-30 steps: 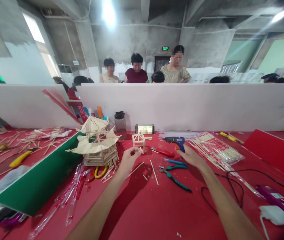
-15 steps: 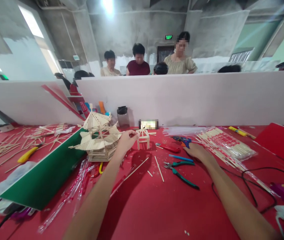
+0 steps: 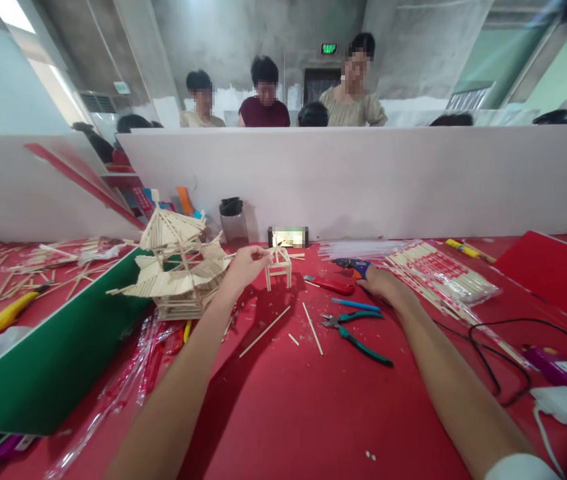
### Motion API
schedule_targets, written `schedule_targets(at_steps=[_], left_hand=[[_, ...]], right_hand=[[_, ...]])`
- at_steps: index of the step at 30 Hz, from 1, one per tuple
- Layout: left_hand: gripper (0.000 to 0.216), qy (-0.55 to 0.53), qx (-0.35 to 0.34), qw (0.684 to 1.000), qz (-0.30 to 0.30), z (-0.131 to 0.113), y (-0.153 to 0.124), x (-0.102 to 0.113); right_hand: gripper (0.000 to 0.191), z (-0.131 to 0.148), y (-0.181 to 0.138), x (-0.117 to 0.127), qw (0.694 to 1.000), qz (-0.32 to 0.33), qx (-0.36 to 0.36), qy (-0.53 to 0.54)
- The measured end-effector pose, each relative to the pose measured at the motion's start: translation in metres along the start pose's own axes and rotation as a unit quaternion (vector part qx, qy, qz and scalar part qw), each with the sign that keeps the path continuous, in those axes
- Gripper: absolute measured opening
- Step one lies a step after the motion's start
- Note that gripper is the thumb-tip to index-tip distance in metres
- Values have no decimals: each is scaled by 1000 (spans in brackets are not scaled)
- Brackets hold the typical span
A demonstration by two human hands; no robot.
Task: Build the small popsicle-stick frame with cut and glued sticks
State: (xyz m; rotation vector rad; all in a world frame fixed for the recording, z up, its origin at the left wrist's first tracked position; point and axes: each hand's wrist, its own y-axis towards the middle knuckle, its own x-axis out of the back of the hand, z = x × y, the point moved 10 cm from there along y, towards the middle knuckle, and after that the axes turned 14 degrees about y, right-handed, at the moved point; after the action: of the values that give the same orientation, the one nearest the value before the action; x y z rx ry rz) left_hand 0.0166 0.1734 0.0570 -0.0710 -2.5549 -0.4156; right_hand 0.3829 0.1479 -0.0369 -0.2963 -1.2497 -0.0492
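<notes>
A small frame of pale wooden sticks stands upright on the red table. My left hand reaches to its upper left corner, thumb and fingertips pinched there; whether a loose stick is also between them is too small to tell. Over on the right, my right hand is closed around the handle of a blue glue gun, whose nozzle points left towards the frame. Left of my left hand stands a larger stick-built pavilion with tiered roofs. A red utility knife lies between the frame and my right hand.
Green-handled pliers, a blue pen and cut sticks lie in front. A phone and bottle stand by the white partition. Bagged sticks and a cable are right, a green board left. People are beyond.
The view has shifted, so the table things appear slightly lower left or higher in the picture. My left hand stays at the small frame and my right hand at the glue gun.
</notes>
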Motion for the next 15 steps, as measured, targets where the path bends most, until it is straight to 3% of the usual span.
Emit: schedule_targets(at_steps=[15], left_hand=[[31,-22,24,999,-2,-5,-4,-3]], right_hand=[[43,10,6,-2,999,19,30,-16]])
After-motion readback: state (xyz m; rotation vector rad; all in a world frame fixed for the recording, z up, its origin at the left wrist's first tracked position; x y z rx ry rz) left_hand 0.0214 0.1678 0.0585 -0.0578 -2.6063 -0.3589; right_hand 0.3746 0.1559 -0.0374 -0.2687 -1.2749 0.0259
